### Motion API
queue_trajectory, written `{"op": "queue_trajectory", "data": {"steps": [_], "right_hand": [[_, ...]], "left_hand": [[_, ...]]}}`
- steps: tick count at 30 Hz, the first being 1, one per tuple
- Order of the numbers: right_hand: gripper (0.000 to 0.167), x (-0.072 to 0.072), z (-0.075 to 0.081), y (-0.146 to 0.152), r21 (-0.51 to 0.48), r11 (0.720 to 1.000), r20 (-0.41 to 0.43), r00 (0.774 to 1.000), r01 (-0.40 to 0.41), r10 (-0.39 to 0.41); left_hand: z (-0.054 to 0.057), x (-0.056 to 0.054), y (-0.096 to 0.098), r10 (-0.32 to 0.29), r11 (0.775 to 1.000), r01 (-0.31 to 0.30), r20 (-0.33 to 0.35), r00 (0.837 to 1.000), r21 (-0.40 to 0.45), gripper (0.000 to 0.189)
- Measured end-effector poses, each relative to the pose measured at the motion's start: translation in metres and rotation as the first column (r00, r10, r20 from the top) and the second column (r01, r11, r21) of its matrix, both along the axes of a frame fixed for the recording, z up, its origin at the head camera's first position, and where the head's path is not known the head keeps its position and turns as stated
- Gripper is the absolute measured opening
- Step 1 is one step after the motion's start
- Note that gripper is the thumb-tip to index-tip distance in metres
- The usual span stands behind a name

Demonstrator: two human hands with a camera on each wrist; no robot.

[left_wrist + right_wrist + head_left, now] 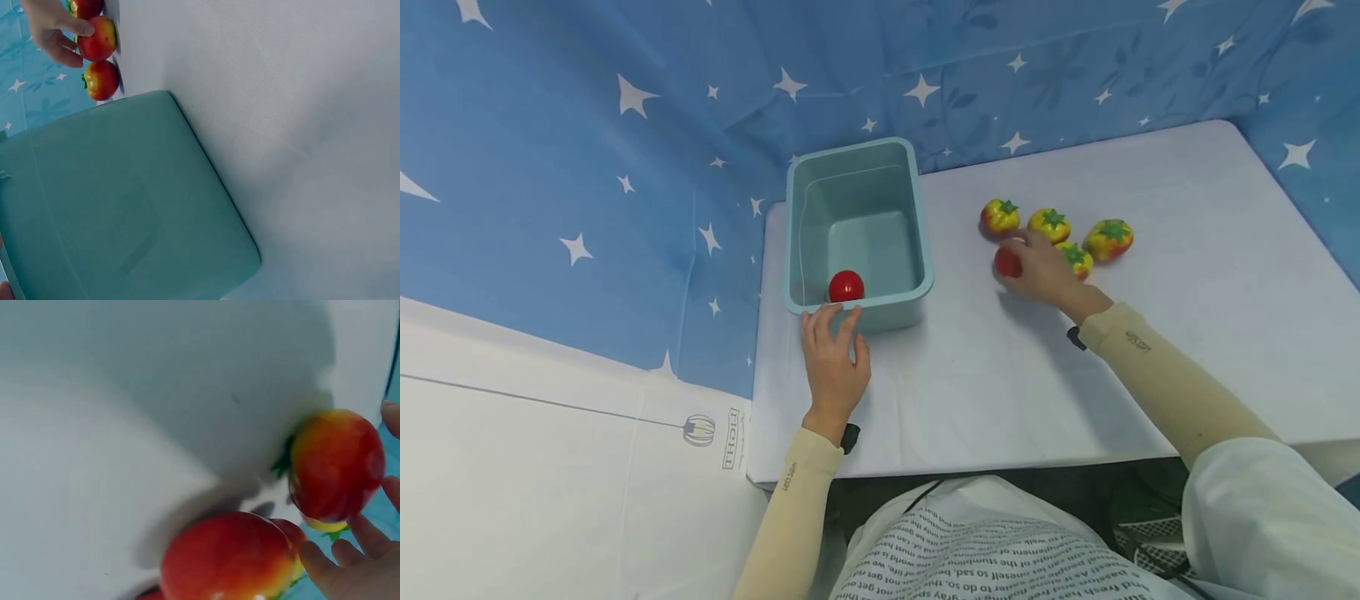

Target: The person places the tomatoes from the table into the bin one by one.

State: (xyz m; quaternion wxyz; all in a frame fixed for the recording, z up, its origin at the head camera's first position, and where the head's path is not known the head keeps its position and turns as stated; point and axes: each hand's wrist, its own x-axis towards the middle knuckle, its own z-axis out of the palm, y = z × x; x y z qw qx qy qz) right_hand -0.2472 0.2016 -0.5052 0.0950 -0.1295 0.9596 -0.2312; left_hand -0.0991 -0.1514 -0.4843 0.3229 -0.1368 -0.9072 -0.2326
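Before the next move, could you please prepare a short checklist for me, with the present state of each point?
1. Right hand grips a fruit between thumb and fingers: ok.
2. That fruit fully off the white tablecloth: cannot tell.
3. Left hand at the near rim of the blue-green bin: ok.
4. Bin upright, open top facing up: ok.
5. Room inside: ok; one red fruit shows, near the near wall.
6. Space around the right hand: not ok; four other fruits lie close by.
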Motion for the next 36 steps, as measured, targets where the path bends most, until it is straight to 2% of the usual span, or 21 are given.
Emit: {"op": "queue_trajectory", "data": {"steps": [5, 8, 12, 16, 20, 28, 36], "right_hand": [[0.063, 0.003, -0.011, 0.002, 0.029, 1.0, 0.003, 1.0, -0.009, 0.009], [0.063, 0.005, -0.015, 0.002, 0.022, 1.0, -0.029, 1.0, -0.007, 0.007], [0.063, 0.006, -0.017, -0.001, 0.0, 1.0, -0.052, 0.998, 0.025, -0.024], [0.066, 0.006, -0.016, -0.002, -0.035, 0.997, -0.014, 0.997, 0.075, -0.076], [0.071, 0.006, -0.013, -0.004, -0.071, 0.992, 0.006, 0.994, 0.108, -0.108], [0.075, 0.008, 0.0, -0.012, -0.161, 0.977, -0.035, 0.988, 0.143, -0.15], [0.077, 0.009, 0.023, -0.027, -0.315, 0.937, -0.087, 0.979, 0.147, -0.183]], "left_hand": [[0.0, 0.0, 0.0, 0.003, 1.0, -0.003, -0.003, 1.0, 0.0, 0.034], [0.0, -0.001, 0.0, 0.005, 1.0, -0.005, -0.004, 1.0, -0.002, 0.035], [0.0, -0.001, 0.0, 0.003, 1.0, -0.003, -0.003, 1.0, -0.002, 0.034], [0.001, -0.001, -0.001, -0.002, 1.0, 0.002, 0.0, 1.0, -0.005, 0.035], [0.0, -0.001, -0.001, -0.004, 1.0, 0.004, -0.001, 1.0, -0.006, 0.035], [0.002, 0.0, 0.0, 0.006, 1.0, -0.006, 0.012, 1.0, -0.018, 0.036], [0.007, 0.0, 0.004, 0.052, 0.997, -0.051, 0.024, 0.998, -0.053, 0.046]]}}
